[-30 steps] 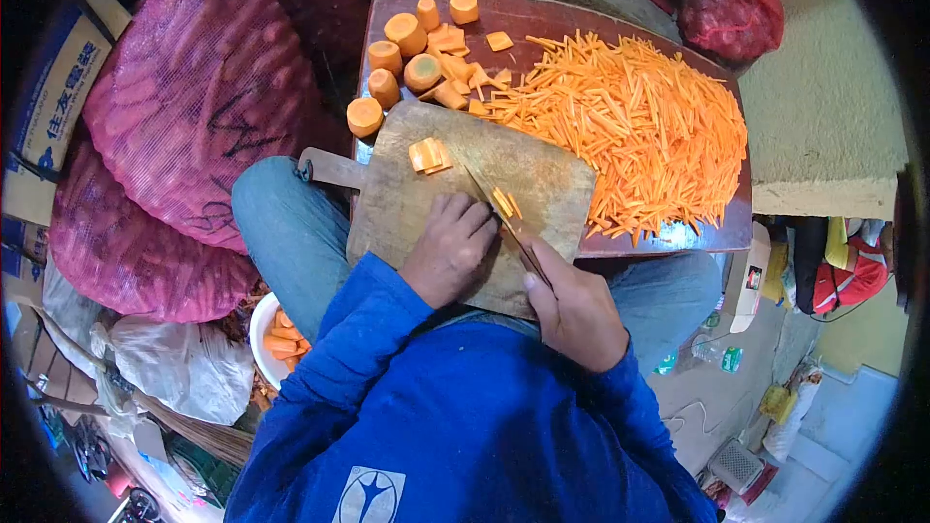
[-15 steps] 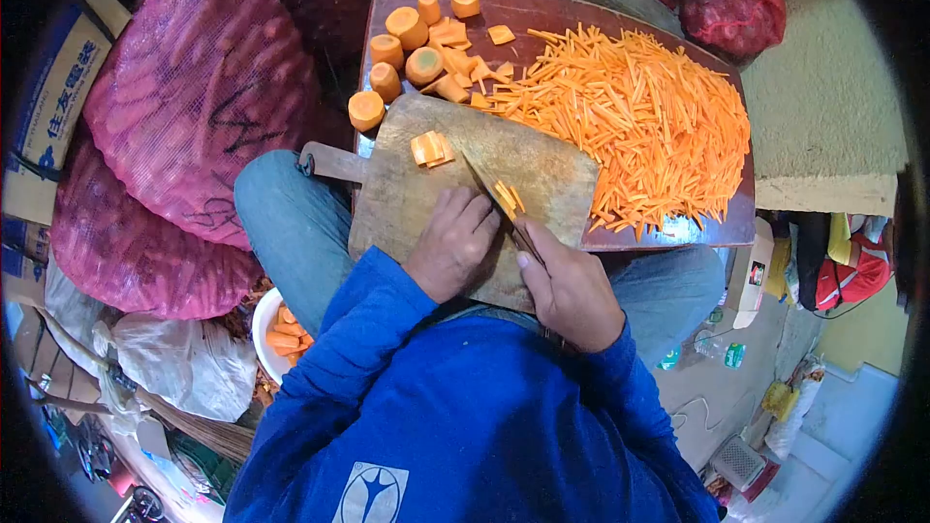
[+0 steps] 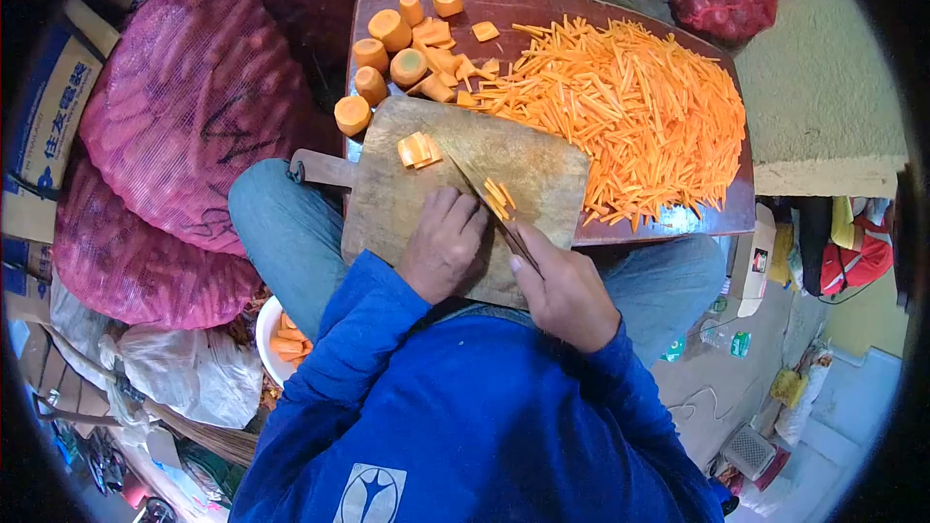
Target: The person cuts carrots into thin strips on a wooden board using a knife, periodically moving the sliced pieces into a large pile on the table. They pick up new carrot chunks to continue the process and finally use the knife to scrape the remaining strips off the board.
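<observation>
My right hand [image 3: 565, 289] grips a knife [image 3: 492, 205], its blade pointing up and left across the wooden cutting board [image 3: 557, 163]. Curled fingers of my left hand [image 3: 448, 244] press down on the board just left of the blade; whatever lies under them is hidden. Several thin carrot sticks [image 3: 499, 196] lie along the blade's right side. Above my left hand, a small stack of carrot slices [image 3: 418, 150] rests on the board. The board spans my lap and the edge of a dark red table [image 3: 542, 15], with its handle to the left.
A large heap of carrot sticks [image 3: 639, 116] covers the table's right side. Peeled carrot chunks [image 3: 390, 29] stand at its upper left. Pink mesh sacks [image 3: 194, 107] lean at the left, above a white bowl [image 3: 268, 339] of carrot pieces. Another red mesh bag [image 3: 722, 0] sits top right.
The view has shifted slightly, moving the board and table a little left. The cut sticks lie slightly more apart beside the blade. Both hands keep nearly the same pose.
</observation>
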Demonstrator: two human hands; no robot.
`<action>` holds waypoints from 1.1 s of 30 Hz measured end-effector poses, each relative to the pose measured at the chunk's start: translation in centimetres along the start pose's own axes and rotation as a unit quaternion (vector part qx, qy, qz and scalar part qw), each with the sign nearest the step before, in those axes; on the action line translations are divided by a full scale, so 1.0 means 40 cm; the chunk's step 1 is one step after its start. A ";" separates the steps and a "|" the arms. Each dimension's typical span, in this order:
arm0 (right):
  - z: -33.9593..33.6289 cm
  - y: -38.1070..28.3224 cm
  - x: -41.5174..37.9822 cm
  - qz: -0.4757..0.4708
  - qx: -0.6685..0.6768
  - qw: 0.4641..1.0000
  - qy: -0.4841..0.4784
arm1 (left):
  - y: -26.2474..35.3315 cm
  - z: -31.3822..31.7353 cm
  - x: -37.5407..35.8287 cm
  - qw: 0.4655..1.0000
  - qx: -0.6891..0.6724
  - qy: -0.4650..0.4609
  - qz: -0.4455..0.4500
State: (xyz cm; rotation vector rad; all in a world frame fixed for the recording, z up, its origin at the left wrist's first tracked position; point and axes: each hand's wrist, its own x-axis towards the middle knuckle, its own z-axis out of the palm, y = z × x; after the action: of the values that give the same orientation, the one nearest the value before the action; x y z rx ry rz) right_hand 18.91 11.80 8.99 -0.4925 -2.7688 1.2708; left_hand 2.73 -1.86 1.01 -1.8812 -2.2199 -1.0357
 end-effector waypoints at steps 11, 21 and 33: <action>-0.003 0.016 0.025 0.010 0.005 1.000 -0.018 | 0.003 -0.006 0.007 0.999 0.010 0.029 -0.016; -0.071 0.002 -0.060 0.045 0.101 0.994 0.007 | -0.039 -0.013 -0.011 0.991 -0.053 0.105 -0.068; -0.113 0.072 0.009 0.042 0.047 0.995 0.074 | -0.141 -0.070 0.012 0.971 0.006 0.100 -0.215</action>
State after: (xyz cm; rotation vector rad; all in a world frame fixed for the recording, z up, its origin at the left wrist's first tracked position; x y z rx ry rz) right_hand 20.15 16.98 9.80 -0.6717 -2.5791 1.3166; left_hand -3.48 -3.07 0.83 -1.2440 -2.5547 -1.1975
